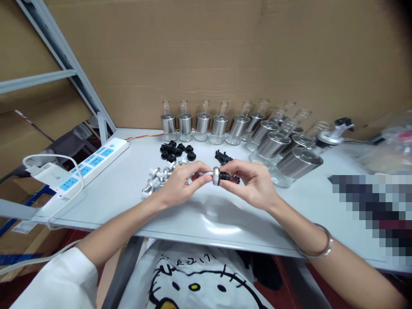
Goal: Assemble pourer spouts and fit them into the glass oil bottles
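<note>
Over the middle of the table, both hands meet on a silver pourer spout (216,176) with a ribbed black stopper (224,176), held sideways. My left hand (180,182) pinches its thin metal end between thumb and fingers. At the other end, the thumb and fingers of my right hand (252,182) close around the black stopper. A heap of silver spout parts (156,178) lies beside and partly behind my left hand. Farther back sits a group of round black stoppers (175,151). Small black pieces (222,156) lie just beyond my right hand, which hides some of them.
Several glass bottles with metal sleeves (203,124) line the back and right of the table (193,223). One at the right bears a spout top (334,133). A white power strip (96,165) with a plugged-in charger (53,175) lies left. Cardboard (193,51) stands behind.
</note>
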A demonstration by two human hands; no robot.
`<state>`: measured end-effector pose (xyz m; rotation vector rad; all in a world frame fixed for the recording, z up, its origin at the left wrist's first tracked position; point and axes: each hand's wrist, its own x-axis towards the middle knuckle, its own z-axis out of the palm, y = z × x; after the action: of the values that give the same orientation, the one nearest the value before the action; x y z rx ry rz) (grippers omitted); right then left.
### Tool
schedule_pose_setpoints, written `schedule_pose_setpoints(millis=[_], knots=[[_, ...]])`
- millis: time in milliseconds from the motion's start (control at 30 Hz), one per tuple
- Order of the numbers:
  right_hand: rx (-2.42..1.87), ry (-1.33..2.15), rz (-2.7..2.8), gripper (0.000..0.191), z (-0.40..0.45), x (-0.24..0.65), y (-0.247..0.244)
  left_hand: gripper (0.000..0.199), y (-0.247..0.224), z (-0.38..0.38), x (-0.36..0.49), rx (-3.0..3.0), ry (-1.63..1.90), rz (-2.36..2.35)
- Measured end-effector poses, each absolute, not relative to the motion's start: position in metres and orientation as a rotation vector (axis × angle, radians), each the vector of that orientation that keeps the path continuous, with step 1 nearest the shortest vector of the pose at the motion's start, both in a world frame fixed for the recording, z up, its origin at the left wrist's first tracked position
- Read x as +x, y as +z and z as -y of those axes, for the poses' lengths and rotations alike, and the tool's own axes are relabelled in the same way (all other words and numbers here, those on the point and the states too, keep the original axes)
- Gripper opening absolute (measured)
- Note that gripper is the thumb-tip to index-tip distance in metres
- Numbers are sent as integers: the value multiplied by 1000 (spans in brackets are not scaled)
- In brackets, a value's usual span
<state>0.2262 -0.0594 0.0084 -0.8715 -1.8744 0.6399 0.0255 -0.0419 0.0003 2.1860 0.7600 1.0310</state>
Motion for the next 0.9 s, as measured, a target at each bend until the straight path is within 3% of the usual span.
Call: schedule_pose_setpoints(millis=[433, 667, 900], knots=[[-913, 794, 1932, 10, 56, 227, 13, 21, -3, 39, 26, 2225, 874, -805], [-1061, 635, 1790, 19, 59, 224, 13, 13, -14, 38, 25, 2338, 1388, -823], [-995, 769, 1775, 24, 58, 216, 2, 37, -12, 48, 31, 2013, 1003, -762]])
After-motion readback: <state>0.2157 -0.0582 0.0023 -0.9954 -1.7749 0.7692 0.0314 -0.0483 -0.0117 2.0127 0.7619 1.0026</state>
